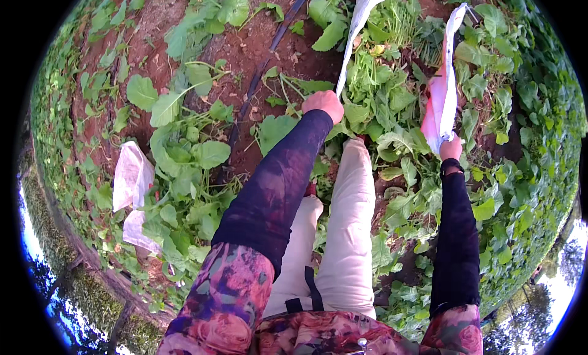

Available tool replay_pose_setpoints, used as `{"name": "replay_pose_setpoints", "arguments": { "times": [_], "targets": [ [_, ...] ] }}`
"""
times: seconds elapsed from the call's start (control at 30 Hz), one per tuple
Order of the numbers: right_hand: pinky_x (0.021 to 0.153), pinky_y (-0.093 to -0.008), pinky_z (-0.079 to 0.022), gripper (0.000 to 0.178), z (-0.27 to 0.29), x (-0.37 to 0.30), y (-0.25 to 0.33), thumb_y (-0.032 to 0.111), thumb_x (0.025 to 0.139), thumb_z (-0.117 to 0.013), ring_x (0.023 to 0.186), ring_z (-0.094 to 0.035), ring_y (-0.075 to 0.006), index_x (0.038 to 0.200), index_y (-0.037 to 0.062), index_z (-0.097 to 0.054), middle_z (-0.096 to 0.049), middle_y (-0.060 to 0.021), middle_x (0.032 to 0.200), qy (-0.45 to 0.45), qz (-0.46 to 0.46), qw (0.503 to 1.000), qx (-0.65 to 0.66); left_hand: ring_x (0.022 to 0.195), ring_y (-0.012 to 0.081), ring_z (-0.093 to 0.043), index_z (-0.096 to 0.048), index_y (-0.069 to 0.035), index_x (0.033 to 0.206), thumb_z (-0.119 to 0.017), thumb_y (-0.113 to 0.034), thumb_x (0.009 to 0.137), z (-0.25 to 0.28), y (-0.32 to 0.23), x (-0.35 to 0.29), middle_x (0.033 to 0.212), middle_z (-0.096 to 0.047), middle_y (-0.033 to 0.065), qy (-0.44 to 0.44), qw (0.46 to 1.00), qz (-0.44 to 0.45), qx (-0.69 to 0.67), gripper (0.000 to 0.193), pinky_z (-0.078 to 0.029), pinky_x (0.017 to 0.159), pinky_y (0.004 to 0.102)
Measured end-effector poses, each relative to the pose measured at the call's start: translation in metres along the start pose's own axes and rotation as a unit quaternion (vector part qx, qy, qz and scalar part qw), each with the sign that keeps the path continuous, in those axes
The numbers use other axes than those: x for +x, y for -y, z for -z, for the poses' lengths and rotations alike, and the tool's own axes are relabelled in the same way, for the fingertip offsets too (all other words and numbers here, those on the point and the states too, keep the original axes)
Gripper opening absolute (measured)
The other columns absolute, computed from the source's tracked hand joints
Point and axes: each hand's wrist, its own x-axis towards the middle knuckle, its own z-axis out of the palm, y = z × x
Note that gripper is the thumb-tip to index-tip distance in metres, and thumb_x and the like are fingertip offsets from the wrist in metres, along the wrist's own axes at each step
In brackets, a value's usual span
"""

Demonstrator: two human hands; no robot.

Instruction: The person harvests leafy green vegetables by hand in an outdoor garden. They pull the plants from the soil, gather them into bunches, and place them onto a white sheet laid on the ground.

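Observation:
My left hand (323,105) is closed in a fist at the lower end of a white sheet (357,33), which stretches away from me as a narrow, upright strip. Further right, my right hand (451,148) grips the near end of a second white strip (452,73) with pink-red patches on its inner side. Both look like thin cloth or sacking; whether they are two edges of one piece I cannot tell. Leafy greens (392,88) fill the gap between them, with cut-looking stems (397,24) at the far end.
Large-leaved plants (184,156) grow on reddish soil (165,24) to the left. A dark drip line (260,67) crosses that soil. Crumpled white sacking (133,177) lies among leaves at far left. Dense foliage (539,140) stands on the right. My legs in pale trousers (346,232) are below.

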Motion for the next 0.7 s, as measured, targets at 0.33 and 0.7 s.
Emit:
{"name": "replay_pose_setpoints", "arguments": {
  "times": [0.33, 0.7],
  "targets": [
    [0.08, -0.0419, -0.047, 0.03, -0.063, -0.296, -0.062, 0.011, 0.082, -0.051, 0.092, -0.061, -0.0395, 0.108, 0.0002, -0.062, -0.065, -0.0236, 0.096, 0.074, -0.114, 0.991, 0.003, 0.077, 0.0346, -0.065, -0.07, -0.007, 0.079, -0.058, -0.028, 0.081, -0.155, 0.171, -0.222, 0.083, -0.067, 0.0172, -0.028, 0.994, 0.075, -0.072, 0.025, -0.051, 0.069, 0.0448],
    [0.079, -0.0413, -0.047, 0.026, -0.059, -0.406, -0.094, 0.01, 0.083, -0.053, 0.089, -0.061, -0.0384, 0.105, -0.001, -0.061, -0.064, -0.0232, 0.094, -0.004, -0.108, 0.993, 0.05, 0.067, 0.0331, -0.065, -0.066, -0.003, 0.07, -0.054, -0.031, 0.085, -0.224, 0.229, -0.293, 0.067, -0.065, 0.0156, -0.052, 0.989, -0.046, -0.133, 0.034, -0.051, 0.062, 0.046]
  ]
}}
